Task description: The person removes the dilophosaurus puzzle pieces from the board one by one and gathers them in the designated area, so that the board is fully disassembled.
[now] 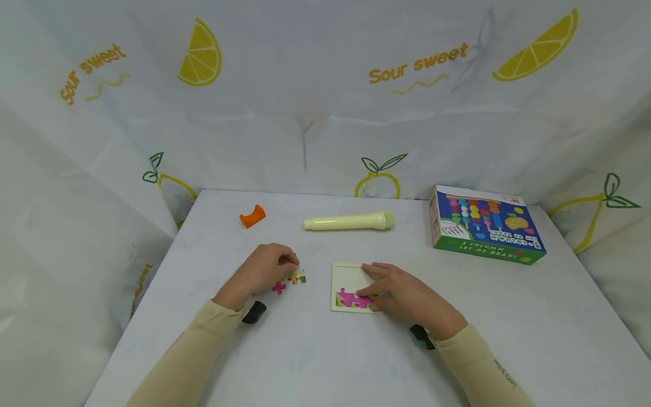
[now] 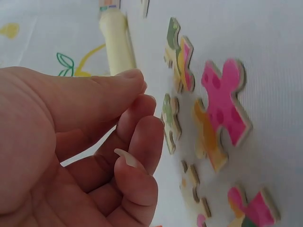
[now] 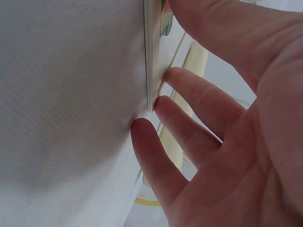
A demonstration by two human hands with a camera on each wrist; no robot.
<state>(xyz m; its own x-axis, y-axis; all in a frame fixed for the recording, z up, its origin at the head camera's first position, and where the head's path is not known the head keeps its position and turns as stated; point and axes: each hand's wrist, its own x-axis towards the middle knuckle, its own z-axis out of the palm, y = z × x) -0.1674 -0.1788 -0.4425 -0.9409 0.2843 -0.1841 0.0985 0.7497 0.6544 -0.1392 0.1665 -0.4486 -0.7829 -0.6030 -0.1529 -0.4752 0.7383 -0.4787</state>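
Note:
In the head view, my left hand (image 1: 265,267) is over a loose group of jigsaw pieces, one pink (image 1: 278,288). Seen from the left wrist, its fingers are loosely bent, thumb tip close by the index fingertip, with nothing visible between them. A pink and orange piece (image 2: 225,101) lies beside those fingertips, among several others. My right hand (image 1: 402,291) rests at the right side of a square puzzle board (image 1: 351,274), fingers spread at its edge. Joined pink pieces (image 1: 351,299) fill the board's near part, partly hidden by that hand.
A pale yellow toy microphone (image 1: 348,221) lies behind the board. An orange curved block (image 1: 252,216) sits at the back left. At the back right is a bead set box (image 1: 485,226). A printed curtain (image 1: 254,141) hangs behind the white table (image 1: 315,362).

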